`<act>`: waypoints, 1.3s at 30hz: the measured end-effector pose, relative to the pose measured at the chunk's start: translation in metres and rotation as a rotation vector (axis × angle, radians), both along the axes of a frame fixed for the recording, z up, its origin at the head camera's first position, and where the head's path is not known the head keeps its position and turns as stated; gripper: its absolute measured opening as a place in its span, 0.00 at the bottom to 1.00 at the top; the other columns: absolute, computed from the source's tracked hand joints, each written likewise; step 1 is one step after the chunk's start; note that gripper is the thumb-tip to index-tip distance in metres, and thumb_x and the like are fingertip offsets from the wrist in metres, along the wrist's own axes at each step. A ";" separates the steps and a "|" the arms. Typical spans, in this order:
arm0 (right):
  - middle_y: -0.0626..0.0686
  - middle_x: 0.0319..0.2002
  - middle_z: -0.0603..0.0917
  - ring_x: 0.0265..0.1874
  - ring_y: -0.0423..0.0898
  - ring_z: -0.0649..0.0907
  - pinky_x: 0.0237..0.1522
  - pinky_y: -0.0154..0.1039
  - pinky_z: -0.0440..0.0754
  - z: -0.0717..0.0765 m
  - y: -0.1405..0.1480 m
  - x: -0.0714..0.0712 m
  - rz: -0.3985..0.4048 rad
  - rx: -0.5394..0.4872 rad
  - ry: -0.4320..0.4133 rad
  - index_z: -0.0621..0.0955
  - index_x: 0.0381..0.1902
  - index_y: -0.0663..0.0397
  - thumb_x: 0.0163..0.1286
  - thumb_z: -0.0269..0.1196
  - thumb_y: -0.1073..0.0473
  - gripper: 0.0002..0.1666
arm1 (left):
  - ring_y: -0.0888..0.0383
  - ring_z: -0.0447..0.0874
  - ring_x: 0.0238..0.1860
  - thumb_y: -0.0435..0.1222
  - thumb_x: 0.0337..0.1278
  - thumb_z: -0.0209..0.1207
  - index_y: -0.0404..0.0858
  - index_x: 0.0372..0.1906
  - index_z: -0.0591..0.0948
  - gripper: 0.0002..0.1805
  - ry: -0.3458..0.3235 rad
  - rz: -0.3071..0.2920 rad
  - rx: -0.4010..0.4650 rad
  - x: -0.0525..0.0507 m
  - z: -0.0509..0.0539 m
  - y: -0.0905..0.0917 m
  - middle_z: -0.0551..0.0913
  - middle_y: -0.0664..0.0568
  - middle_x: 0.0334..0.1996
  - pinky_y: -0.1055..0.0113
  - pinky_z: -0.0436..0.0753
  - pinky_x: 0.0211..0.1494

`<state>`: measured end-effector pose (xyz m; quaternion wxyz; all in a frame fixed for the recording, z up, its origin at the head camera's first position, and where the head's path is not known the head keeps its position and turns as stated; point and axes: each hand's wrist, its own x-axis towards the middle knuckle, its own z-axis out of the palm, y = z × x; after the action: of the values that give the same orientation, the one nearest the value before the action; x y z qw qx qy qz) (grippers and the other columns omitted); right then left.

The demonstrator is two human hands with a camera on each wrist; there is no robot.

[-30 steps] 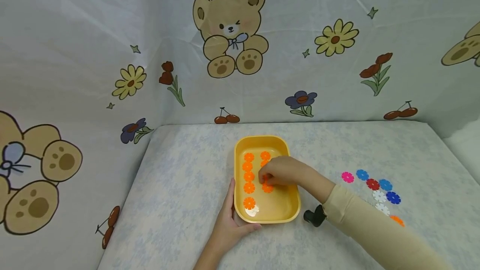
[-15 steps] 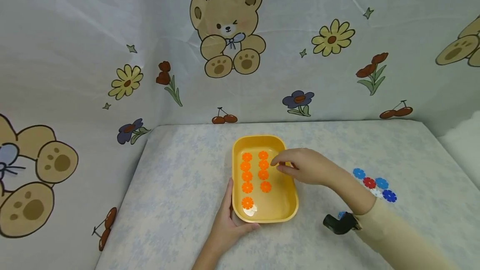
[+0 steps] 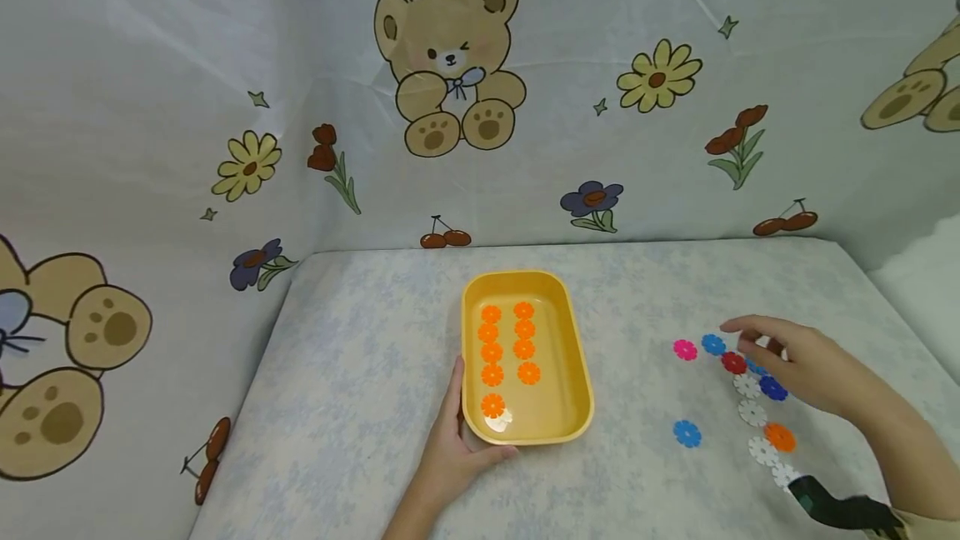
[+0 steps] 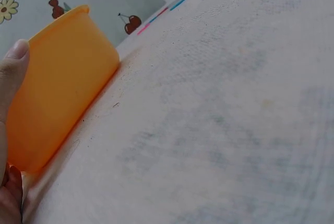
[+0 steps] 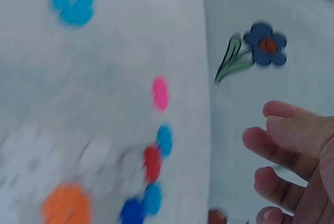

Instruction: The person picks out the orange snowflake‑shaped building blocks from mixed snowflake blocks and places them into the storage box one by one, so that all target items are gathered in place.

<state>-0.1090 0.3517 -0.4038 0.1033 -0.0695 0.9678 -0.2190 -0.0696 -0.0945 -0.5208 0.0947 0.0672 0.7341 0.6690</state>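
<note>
A yellow tray (image 3: 558, 411) stands on the table with orange notched plastic discs (image 3: 492, 375) lying in two columns, several in each. My left hand (image 3: 448, 452) holds its near left corner, fingers along the left side and thumb at the near edge. The left wrist view has the thumb (image 4: 16, 59) against the tray wall (image 4: 62, 78). Over loose discs on the right hovers my right hand (image 3: 802, 365), its fingers loosely bent with nothing between them. Beneath or near it are a light blue disc (image 3: 713, 345), a red disc (image 3: 733, 363) and a dark blue disc (image 3: 772, 388).
A pink disc (image 3: 686, 349) lies left of the cluster. Several white discs (image 3: 752, 413) run toward me beside a loose orange disc (image 3: 780, 437). Another blue disc (image 3: 687, 433) lies apart. A printed cloth (image 3: 465, 190) rises behind the table. Black wrist gear (image 3: 832, 507) sits on the right wrist.
My right hand has left the tray and moved right to the loose discs, uncovering the orange discs in the right column. The left hand stays at the tray.
</note>
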 end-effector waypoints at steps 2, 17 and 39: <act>0.54 0.43 0.82 0.29 0.41 0.74 0.22 0.31 0.75 -0.012 0.018 0.010 -0.044 0.037 -0.045 0.75 0.63 0.54 0.73 0.61 0.59 0.22 | 0.65 0.43 0.80 0.39 0.39 0.79 0.60 0.80 0.39 0.71 -0.006 0.005 -0.006 0.000 0.000 0.000 0.42 0.69 0.80 0.88 0.52 0.70; 0.48 0.35 0.75 0.32 0.42 0.71 0.27 0.31 0.70 -0.067 0.046 0.050 -0.145 0.109 -0.271 0.79 0.51 0.55 0.58 0.70 0.35 0.35 | 0.62 0.43 0.80 0.40 0.40 0.79 0.59 0.80 0.39 0.71 -0.001 -0.004 0.011 0.000 0.001 0.000 0.42 0.67 0.80 0.88 0.52 0.70; 0.47 0.36 0.79 0.30 0.39 0.72 0.29 0.27 0.73 -0.083 0.064 0.060 -0.168 0.050 -0.233 0.77 0.46 0.57 0.58 0.73 0.47 0.26 | 0.58 0.44 0.80 0.39 0.40 0.79 0.56 0.81 0.38 0.71 0.018 -0.012 0.019 0.000 0.002 0.000 0.42 0.64 0.80 0.88 0.51 0.70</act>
<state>-0.0490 0.4152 -0.4873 0.1981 0.0401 0.9567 -0.2093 -0.0692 -0.0949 -0.5189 0.0915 0.0784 0.7283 0.6746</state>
